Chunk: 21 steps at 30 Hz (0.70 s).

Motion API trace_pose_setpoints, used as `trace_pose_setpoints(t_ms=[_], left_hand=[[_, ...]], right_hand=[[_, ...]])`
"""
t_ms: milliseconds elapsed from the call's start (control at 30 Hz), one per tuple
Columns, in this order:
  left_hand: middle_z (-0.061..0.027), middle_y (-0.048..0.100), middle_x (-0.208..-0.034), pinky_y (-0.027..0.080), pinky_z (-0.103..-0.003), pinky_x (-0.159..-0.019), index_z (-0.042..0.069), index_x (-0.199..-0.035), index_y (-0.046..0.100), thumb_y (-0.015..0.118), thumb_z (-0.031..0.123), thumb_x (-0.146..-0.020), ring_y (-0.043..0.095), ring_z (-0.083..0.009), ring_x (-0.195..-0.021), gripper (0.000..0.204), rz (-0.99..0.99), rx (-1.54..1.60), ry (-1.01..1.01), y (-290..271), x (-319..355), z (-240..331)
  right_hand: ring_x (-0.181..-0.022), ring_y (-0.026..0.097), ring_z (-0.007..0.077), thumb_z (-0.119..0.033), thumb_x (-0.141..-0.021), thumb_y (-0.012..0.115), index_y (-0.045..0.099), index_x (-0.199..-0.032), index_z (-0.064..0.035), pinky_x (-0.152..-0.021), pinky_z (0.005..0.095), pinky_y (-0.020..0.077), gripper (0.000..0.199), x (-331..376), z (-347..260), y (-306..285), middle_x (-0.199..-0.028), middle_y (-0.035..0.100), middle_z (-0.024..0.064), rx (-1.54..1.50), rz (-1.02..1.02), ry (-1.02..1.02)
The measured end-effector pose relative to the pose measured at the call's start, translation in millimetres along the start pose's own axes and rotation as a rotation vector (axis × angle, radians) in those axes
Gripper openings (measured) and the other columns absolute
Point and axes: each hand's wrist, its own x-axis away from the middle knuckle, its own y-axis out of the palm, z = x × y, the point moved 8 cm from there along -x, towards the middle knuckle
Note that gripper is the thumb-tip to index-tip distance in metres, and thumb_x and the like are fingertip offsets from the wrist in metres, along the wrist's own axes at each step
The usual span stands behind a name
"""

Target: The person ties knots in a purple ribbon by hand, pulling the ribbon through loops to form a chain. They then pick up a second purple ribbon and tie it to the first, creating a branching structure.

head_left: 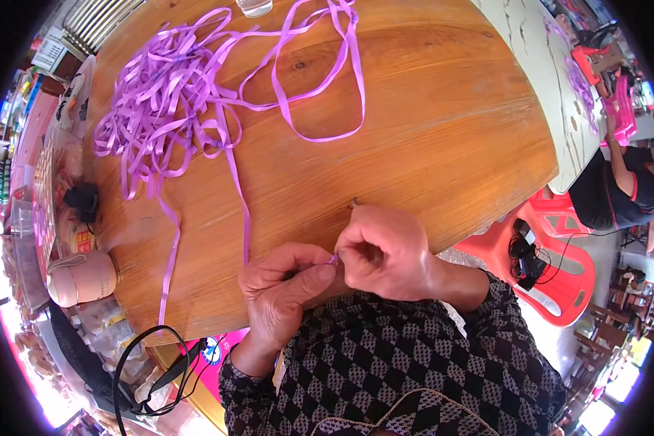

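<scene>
My left hand and my right hand meet at the table's near edge, both with fingers pinched. A small bit of purple ribbon shows between their fingertips, most of it hidden by the fingers. One strand of purple ribbon runs down from the heap to my left hand. The tangled heap of purple ribbon lies at the far left of the wooden table. A wide ribbon loop spreads toward the table's middle, and another strand hangs near the left edge.
A clear cup stands at the far edge. Black cables loop at the lower left, near a pinkish round container. To the right are a red plastic chair holding black items, a white marbled table and another person.
</scene>
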Motion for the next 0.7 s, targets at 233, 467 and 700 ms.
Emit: trace_pose_setpoints(t_ms=[233,467,700], left_hand=[[0.0014,0.059,-0.070,0.039,-0.017,-0.057,-0.001,-0.082,0.063,0.068,0.004,-0.073,0.050,-0.0045,-0.063,0.011,-0.132,0.221,-0.013,0.4,0.3,-5.8],[-0.0035,0.060,-0.068,0.040,-0.018,-0.051,0.000,-0.087,0.062,0.070,0.007,-0.072,0.053,-0.0081,-0.058,0.018,0.044,-0.181,0.266,-7.3,8.9,8.5],[-0.0044,0.041,-0.053,0.033,-0.030,-0.039,-0.002,-0.082,0.058,0.066,-0.001,-0.060,0.044,-0.0173,-0.044,0.023,0.026,-0.730,1.051,9.7,34.6,45.2]], right_hand=[[-0.058,0.046,0.0018,0.003,-0.075,0.057,0.055,-0.073,-0.0007,-0.048,0.0191,0.0364,0.005,14.4,25.1,15.3,-0.067,0.053,-0.0018,-0.598,-0.087,0.581],[-0.053,0.046,0.0061,0.003,-0.071,0.058,0.054,-0.069,-0.0019,-0.045,0.0230,0.0351,0.006,2.8,16.5,9.7,-0.060,0.050,-0.0007,-0.332,-0.057,0.356],[-0.050,0.043,0.0071,0.009,-0.067,0.055,0.053,-0.067,-0.0019,-0.042,0.0226,0.0299,0.011,0.5,-0.8,13.4,-0.059,0.046,0.0015,-0.234,-0.090,0.199]])
